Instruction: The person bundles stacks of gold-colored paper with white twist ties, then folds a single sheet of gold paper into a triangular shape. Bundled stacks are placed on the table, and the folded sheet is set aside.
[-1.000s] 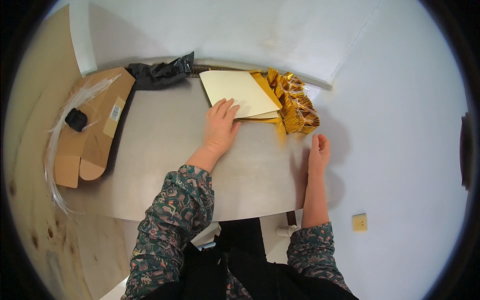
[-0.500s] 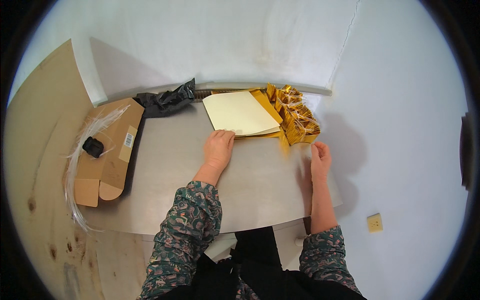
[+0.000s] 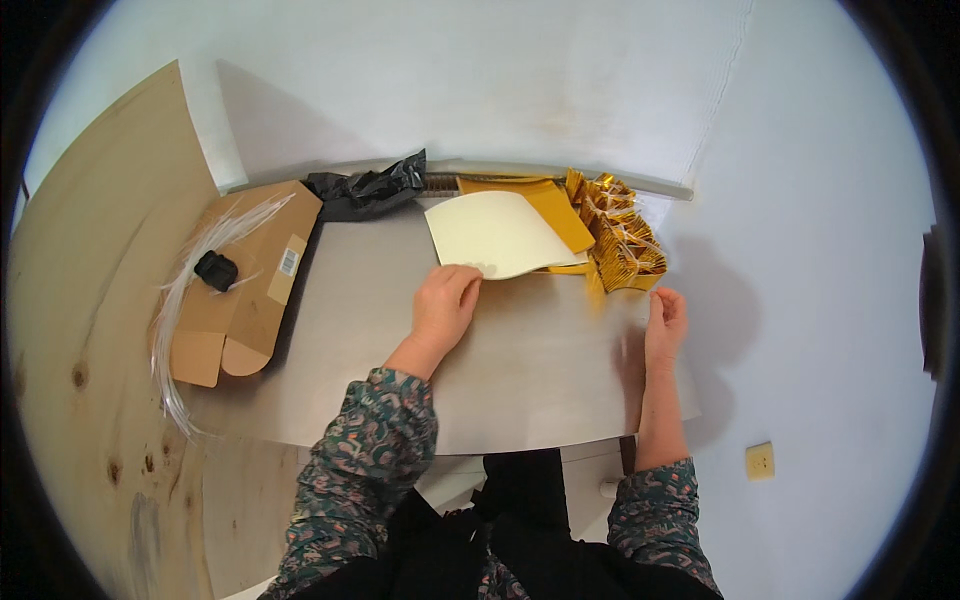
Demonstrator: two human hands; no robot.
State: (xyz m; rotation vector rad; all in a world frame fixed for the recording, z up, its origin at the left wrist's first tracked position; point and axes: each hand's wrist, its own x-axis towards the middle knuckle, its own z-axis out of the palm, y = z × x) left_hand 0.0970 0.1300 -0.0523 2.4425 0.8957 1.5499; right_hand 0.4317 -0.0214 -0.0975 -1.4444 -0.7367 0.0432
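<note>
A cream paper sheet (image 3: 498,228) lies bowed at the far side of the metal table. My left hand (image 3: 445,305) is closed on its near edge, thumb and fingers together. Partly beneath that sheet is a gold-yellow sheet (image 3: 562,215), showing along its far and right sides. To the right stand bunches of pleated gold foil (image 3: 625,240) tied with whitish strands. My right hand (image 3: 668,318) is just nearer to me than the foil, its fingertips pinched together. Whatever may be between them is too small to make out.
At the left lies a brown cardboard box (image 3: 248,290) with clear plastic strands (image 3: 190,265) and a small black lump (image 3: 215,270) on it. A crumpled black plastic bag (image 3: 370,190) sits against the back wall. The grey tabletop (image 3: 530,370) meets a wall at right.
The cream sheet has shifted left relative to the gold sheet and bends more, so more gold shows. My left hand moves with its near edge. The whole view has shifted slightly.
</note>
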